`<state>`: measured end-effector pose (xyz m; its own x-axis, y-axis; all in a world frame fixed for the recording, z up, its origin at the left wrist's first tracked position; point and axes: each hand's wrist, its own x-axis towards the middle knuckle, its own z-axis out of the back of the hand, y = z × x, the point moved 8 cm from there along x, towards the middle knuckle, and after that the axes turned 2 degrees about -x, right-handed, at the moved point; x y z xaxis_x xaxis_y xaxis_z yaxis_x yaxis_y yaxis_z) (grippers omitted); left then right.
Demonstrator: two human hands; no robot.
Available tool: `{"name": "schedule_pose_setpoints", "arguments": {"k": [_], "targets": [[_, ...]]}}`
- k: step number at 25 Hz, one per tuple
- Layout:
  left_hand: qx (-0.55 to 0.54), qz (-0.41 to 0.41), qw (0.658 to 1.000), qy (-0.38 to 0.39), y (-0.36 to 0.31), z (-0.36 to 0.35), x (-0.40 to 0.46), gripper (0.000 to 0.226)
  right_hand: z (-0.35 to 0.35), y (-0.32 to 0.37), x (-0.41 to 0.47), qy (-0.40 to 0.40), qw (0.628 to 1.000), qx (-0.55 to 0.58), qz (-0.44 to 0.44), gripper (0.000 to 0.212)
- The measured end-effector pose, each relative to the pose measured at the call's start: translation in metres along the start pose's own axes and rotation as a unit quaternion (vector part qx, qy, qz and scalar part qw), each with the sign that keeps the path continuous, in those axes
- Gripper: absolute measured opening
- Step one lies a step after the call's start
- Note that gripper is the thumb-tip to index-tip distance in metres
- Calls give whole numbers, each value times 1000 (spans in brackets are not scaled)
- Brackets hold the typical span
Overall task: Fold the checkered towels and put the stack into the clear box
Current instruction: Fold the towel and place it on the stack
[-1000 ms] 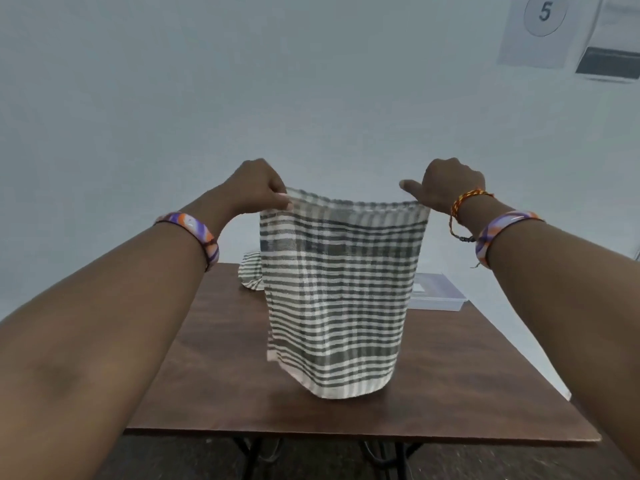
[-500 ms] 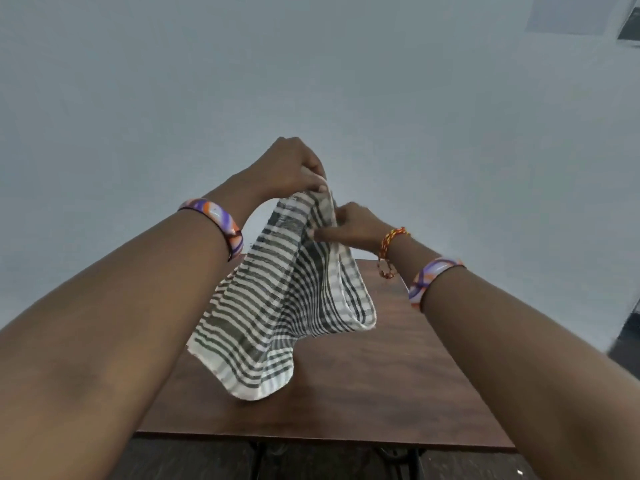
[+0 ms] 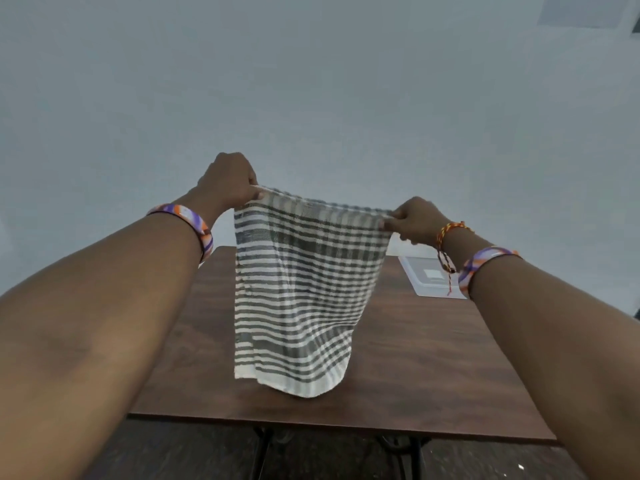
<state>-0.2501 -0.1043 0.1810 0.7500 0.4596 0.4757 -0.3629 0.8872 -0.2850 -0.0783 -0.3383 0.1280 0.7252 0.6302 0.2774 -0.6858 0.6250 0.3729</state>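
A grey-and-cream checkered towel (image 3: 304, 292) hangs doubled over in the air above the brown table (image 3: 433, 368). My left hand (image 3: 228, 181) pinches its upper left corner. My right hand (image 3: 415, 220) pinches the upper right corner, a little lower. The top edge is stretched between them and the bottom hem hangs just above the table top. The clear box (image 3: 429, 275) lies at the table's far right, partly hidden behind my right wrist. Any other towels are hidden behind the hanging one.
A plain pale wall fills the background. The table's near edge (image 3: 346, 424) runs across the lower part of the view, with black metal legs (image 3: 398, 452) and dark floor below it.
Half a second ago my hands were together with the towel bunched and swung left. Now they have drawn apart and the towel hangs flat, narrower and folded over.
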Motion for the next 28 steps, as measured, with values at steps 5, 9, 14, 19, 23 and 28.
{"name": "schedule_pose_setpoints", "arguments": {"k": [5,9,14,19,23,28], "targets": [[-96,-30,991,-84,-11,23,-5,18,55,14,1,-247,967,55,-20,42],[-137,-37,984,-108,-8,23,3,25,64,11,7,-304,948,72,-54,17],[-67,0,997,35,22,-50,41,22,6,-22,69,-58,990,-41,-126,21],[-124,43,990,-45,41,-81,85,17,-34,-38,119,-74,928,301,-206,7],[-182,28,960,-212,37,-42,105,20,-12,-14,148,-168,913,359,-100,37],[-199,-19,958,-205,34,-37,69,18,4,-18,102,-229,942,238,-63,20]]}}
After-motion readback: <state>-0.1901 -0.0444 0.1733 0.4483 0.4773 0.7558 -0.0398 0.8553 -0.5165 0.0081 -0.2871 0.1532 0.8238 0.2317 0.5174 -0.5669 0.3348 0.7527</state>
